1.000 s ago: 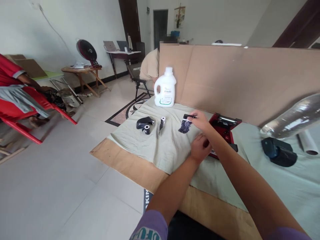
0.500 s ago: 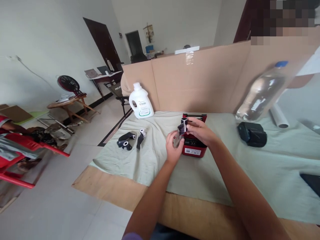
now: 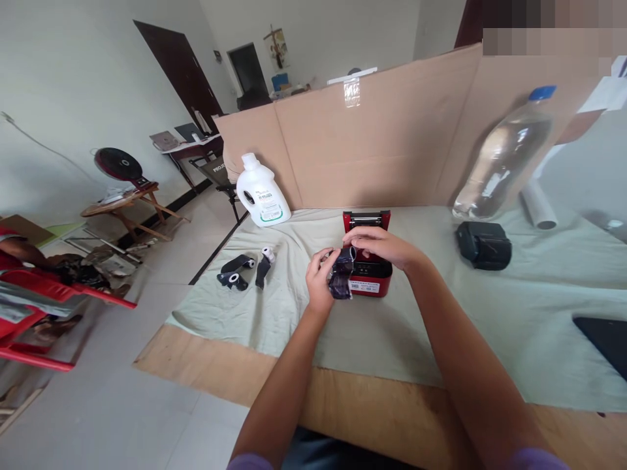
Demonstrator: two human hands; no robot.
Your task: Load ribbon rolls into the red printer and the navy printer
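Observation:
My left hand (image 3: 321, 279) is closed around a small paper roll (image 3: 341, 273), whose dark glossy loose end hangs down. The hollow end of the roll faces right. My right hand (image 3: 385, 245) has its fingers stretched out at the top right of the roll. Whether the fingertips touch it I cannot tell. Directly behind both hands stands a small red and black printer (image 3: 385, 285) with its lid (image 3: 367, 220) raised; the hands partly hide its inside. Several similar small rolls (image 3: 234, 279) with dark trailing strips lie on the cloth to the left.
A white jug (image 3: 264, 196) stands at the back left before a cardboard screen (image 3: 382, 143). On the right are a large clear bottle (image 3: 504, 163), a black device (image 3: 484, 246), a white tube (image 3: 539, 203) and a dark flat object (image 3: 605, 339). The pale cloth (image 3: 289, 307) covers the table.
The roll has come down and slightly left, turned so its dark strip hangs toward me. My right hand's fingers have loosened and straightened. The camera view has shifted a little.

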